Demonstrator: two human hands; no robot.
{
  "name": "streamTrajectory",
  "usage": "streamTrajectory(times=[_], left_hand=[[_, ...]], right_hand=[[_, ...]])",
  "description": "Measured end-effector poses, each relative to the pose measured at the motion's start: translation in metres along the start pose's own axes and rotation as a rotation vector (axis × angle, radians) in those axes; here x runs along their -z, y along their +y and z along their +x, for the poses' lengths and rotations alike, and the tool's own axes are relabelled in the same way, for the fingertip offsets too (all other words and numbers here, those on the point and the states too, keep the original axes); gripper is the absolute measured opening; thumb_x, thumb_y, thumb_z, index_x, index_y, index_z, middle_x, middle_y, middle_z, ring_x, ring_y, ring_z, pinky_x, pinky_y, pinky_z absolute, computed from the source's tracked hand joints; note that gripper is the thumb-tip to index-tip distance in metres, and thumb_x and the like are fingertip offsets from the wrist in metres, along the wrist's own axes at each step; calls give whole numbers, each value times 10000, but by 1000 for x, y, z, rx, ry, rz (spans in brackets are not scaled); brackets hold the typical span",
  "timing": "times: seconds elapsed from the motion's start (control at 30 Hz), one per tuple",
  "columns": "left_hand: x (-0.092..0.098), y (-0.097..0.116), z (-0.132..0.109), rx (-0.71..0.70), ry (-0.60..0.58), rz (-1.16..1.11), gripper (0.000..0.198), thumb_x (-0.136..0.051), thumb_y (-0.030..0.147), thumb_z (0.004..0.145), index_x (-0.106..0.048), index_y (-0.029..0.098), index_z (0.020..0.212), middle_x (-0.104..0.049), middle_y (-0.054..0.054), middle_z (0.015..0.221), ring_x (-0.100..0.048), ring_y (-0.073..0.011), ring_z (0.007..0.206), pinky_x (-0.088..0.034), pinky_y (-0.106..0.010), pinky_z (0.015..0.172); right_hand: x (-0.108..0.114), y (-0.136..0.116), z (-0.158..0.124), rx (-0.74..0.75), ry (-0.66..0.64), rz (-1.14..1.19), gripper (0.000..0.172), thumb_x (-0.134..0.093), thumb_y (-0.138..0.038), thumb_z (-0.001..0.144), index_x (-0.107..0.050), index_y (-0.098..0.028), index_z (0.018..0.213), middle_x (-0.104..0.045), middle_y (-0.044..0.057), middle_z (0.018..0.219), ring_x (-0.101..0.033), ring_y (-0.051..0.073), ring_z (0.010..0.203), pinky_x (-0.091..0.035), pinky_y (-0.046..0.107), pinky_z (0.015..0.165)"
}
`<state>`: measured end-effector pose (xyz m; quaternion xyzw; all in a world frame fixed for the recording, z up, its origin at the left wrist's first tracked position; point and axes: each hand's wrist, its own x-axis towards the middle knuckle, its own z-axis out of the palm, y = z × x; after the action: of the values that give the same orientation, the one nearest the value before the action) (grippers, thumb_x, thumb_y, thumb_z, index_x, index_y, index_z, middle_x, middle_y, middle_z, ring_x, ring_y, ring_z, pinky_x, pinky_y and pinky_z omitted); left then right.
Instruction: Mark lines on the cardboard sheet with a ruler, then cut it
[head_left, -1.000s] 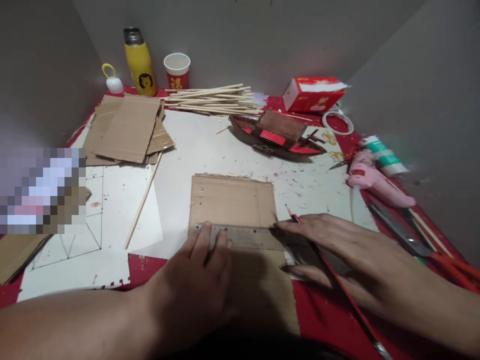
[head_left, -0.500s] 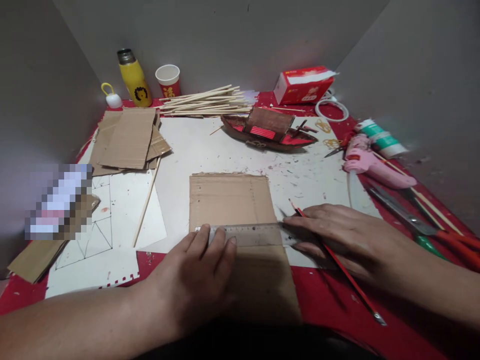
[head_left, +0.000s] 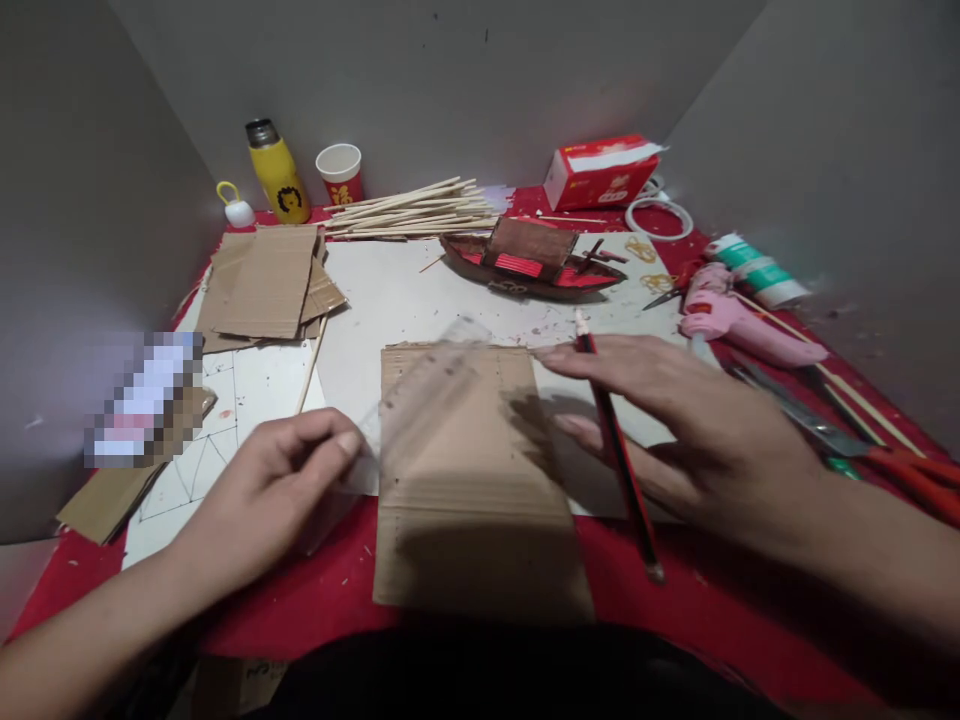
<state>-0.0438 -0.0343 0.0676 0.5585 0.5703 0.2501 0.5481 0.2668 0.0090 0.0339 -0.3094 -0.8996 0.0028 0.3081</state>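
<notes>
Left fingers point(head_left: 316, 426) — ruler point(head_left: 429, 388) between, slanting over cardboard point(head_left: 480, 475)

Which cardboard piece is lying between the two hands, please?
The single sheet, front and centre; the stacked sheets and the narrow strip both lie farther left.

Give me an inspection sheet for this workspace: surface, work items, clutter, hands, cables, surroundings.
Surface: red tabletop, partly covered by white paper.
Work items: cardboard sheet; clear ruler, blurred, slanting across it in this view; pencil.
Clutter: cardboard stack, wooden sticks, model boat, glue gun, scissors.
Hands: left hand grips the ruler; right hand holds the pencil.
Cables: nothing seen that is clearly a cable.
Surroundings: grey walls at the back and both sides.
</notes>
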Motion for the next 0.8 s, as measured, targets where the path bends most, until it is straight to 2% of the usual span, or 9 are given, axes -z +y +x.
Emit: streamTrajectory(times=[0.07, 0.1, 0.2, 0.3, 0.37, 0.47, 0.57, 0.8], left_hand=[[5, -8, -10, 89, 136, -87, 285, -622, 472, 926, -592, 202, 840, -425, 89, 575, -330, -59, 458, -283, -156, 423], [5, -13, -14, 122, 156, -126, 264, -652, 463, 908, -598, 206, 881, -452, 89, 584, -356, -57, 460, -290, -149, 424], [-3, -28, -19, 171, 120, -253, 247, -680, 425, 894, -589, 197, 925, -557, 66, 594, -478, -72, 478, -371, -156, 457], [-18, -37, -20, 125, 96, -365, 248, -708, 391, 871, -564, 191, 899, -646, 26, 628, -561, -101, 482, -453, -197, 468], [-26, -41, -19, 97, 93, -414, 268, -736, 376, 843, -541, 195, 880, -676, 9, 656, -614, -132, 508, -488, -222, 461], [-30, -43, -17, 110, 90, -414, 279, -747, 352, 828, -526, 189, 880, -714, -24, 717, -680, -163, 575, -533, -244, 490], [-29, -43, -9, 117, 98, -362, 260, -730, 329, 835, -521, 179, 877, -728, -40, 753, -690, -153, 592, -560, -258, 539], [-21, -37, 14, 126, 84, -257, 271, -717, 341, 808, -500, 186, 858, -716, -32, 744, -666, -139, 563, -529, -246, 504]], right_hand=[[-12, -10, -12, -23, -51, 88, 569, -620, -275, 943, -412, -254, 1472, -693, 148, 1239, -629, 268, 1208, -517, 452, 1004], [-19, -16, -20, -29, -116, 127, 608, -646, -327, 924, -397, -241, 1472, -673, 159, 1277, -607, 287, 1242, -506, 482, 1010], [-33, -34, -43, -42, -327, 237, 845, -774, -441, 786, -347, -213, 1479, -621, 178, 1367, -492, 357, 1366, -360, 615, 1110], [-40, -46, -54, -77, -432, 255, 1026, -840, -480, 683, -291, -191, 1500, -572, 203, 1428, -416, 398, 1419, -207, 702, 1144], [-41, -48, -54, -100, -435, 229, 1024, -845, -446, 678, -290, -181, 1497, -556, 216, 1442, -409, 404, 1422, -181, 718, 1139], [-41, -44, -49, -84, -387, 182, 933, -806, -418, 731, -316, -152, 1478, -558, 233, 1435, -426, 404, 1411, -203, 715, 1130], [-42, -35, -42, -45, -365, 153, 883, -765, -428, 778, -319, -130, 1480, -554, 237, 1439, -422, 402, 1415, -228, 704, 1130], [-42, -20, -32, -16, -331, 128, 870, -727, -468, 803, -313, -121, 1484, -553, 244, 1436, -446, 411, 1394, -287, 718, 1097]])
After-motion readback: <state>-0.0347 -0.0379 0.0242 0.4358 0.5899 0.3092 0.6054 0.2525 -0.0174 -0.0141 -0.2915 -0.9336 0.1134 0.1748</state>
